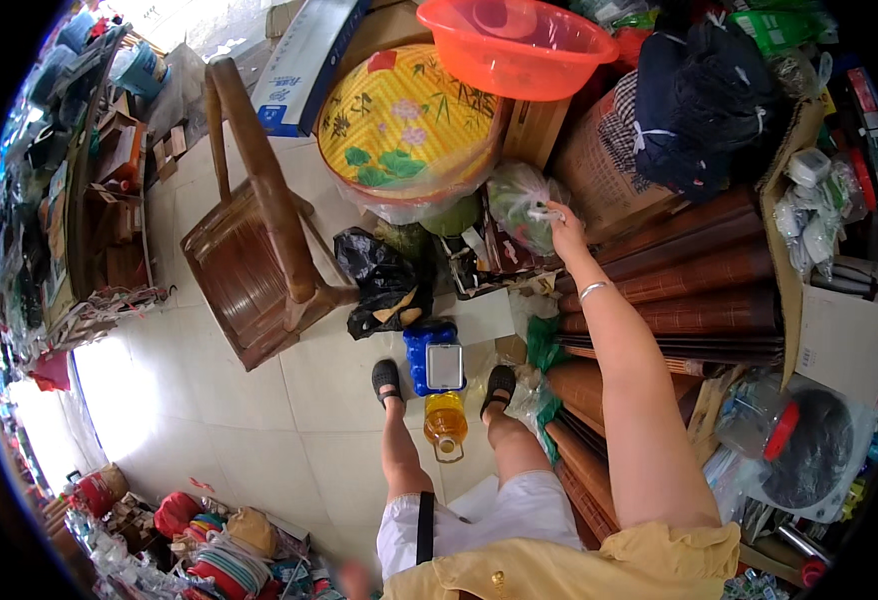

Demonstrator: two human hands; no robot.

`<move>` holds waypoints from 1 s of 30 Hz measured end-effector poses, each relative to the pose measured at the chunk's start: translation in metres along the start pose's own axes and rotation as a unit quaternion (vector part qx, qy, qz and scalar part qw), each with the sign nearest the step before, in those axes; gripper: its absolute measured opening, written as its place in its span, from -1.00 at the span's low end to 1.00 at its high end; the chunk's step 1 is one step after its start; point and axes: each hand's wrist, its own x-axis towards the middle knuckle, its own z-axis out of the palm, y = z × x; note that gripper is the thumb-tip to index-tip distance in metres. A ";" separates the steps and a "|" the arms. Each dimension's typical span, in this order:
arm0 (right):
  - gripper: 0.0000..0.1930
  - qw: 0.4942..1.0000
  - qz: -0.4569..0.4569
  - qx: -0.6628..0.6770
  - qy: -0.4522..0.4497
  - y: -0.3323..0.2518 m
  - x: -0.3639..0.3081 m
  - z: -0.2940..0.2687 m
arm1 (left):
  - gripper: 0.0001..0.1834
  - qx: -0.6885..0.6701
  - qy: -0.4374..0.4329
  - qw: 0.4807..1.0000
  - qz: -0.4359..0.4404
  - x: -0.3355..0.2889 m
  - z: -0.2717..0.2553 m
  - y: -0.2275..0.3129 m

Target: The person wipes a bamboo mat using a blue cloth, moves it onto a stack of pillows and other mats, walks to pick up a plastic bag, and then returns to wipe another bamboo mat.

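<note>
Clear plastic with green showing through makes up the bag [519, 203], which lies just left of the right hand [567, 232] and touches its fingertips. The fingers seem to pinch the gathered top, though how firmly I cannot tell. A thin hold there could let the plastic slip or tear, since the weight would hang from one small bunch. Dragged sideways, the bag might snag on the dark box [494, 252] below and left of the hand, or brush the round yellow mat [399, 120] farther left and beyond. The brown rolled blinds [699, 275], near on the hand's right, leave little room for a swing. The bag's gathered top points right, at the hand; its body is roundish, the slightly longer axis apparently slanting from far left toward near right.
</note>
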 end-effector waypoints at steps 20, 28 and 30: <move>-0.70 0.909 0.390 -0.021 0.142 0.174 -0.760 -0.084 | -0.61 0.136 -0.203 0.934 0.260 0.176 -0.074 0.284; -0.56 0.758 0.597 0.262 0.005 0.091 -0.902 0.173 | -0.59 0.245 -0.260 0.816 0.454 0.216 -0.093 0.355; -0.52 0.775 0.553 0.297 0.073 -0.012 -0.873 0.155 | -0.62 0.253 -0.293 0.769 0.509 0.229 -0.078 0.354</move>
